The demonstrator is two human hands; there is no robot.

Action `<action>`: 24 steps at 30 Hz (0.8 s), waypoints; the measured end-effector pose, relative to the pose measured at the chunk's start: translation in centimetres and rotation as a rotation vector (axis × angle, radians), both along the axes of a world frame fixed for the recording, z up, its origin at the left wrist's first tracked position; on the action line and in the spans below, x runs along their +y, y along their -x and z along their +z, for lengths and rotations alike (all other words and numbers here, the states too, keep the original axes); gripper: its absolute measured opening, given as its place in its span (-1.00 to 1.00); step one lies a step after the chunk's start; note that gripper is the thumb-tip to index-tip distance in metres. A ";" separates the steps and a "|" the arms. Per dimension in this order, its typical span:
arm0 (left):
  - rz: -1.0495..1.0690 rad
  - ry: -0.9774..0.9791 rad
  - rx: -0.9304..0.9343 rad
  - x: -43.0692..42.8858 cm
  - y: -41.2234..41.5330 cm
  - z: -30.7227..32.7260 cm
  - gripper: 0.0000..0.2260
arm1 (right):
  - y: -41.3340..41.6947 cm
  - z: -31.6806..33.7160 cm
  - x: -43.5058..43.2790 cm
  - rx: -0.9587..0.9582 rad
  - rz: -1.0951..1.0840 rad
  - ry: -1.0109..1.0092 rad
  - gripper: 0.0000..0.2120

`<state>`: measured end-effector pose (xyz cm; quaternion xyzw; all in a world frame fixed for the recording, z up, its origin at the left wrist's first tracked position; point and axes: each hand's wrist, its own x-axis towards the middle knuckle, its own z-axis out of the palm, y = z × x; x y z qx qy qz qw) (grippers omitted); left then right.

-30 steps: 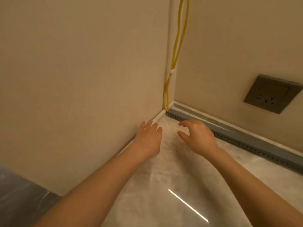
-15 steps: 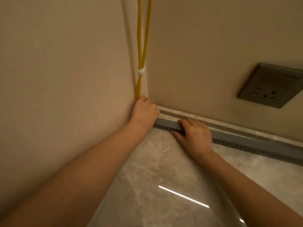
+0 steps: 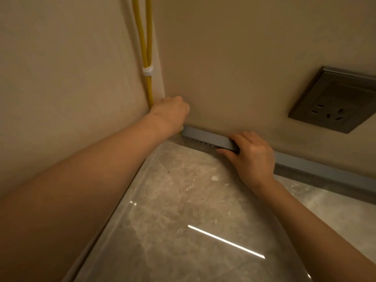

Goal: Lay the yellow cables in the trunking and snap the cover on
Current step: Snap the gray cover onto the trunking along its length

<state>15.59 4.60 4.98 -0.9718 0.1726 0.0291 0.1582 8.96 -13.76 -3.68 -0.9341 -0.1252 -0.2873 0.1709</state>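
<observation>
Clerk: State of the hands?

Inspector: The left hand (image 3: 169, 112) is pressed into the corner with its back to the camera, fingers curled under and hidden. The yellow cables (image 3: 147, 37) run down into it. I cannot tell whether it pinches them. The right hand (image 3: 252, 156) grips the trunking (image 3: 205, 137), fingers hooked over the top edge and thumb laid along the lower front edge.

Clerk: Position of trunking and cables?

Inspector: The trunking is grey, with a row of small slots low on its front, and lies at the foot of the right wall (image 3: 234, 58). Its left end stops just beside the left hand, and the other end leaves the picture at the right. The two cables hang down the corner, bound by a white tie (image 3: 148, 71) above the left hand. A short yellow piece shows beneath that hand, at the trunking's end.

Clerk: Surroundings?

Inspector: A dark socket (image 3: 333, 100) sits in the right wall, above the trunking and well apart from the right hand. The left wall (image 3: 61, 58) is plain beige. The floor (image 3: 183, 190) is glossy grey stone. It spreads between the forearms and carries a bright light streak (image 3: 225, 241).
</observation>
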 end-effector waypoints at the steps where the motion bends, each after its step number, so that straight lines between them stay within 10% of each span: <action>1: 0.001 0.027 0.005 0.0 -0.1 0.1 -0.81 | -0.1 0.1 -0.1 -0.005 -0.001 -0.006 -0.71; 16: -0.037 0.011 -0.077 -0.2 0.1 -0.5 -0.78 | -2.0 0.0 1.4 -0.005 0.020 -0.097 -0.71; 24: -0.160 0.412 -0.287 0.7 3.9 -5.7 -0.67 | -2.8 -0.9 3.0 -0.082 0.045 -0.096 -0.72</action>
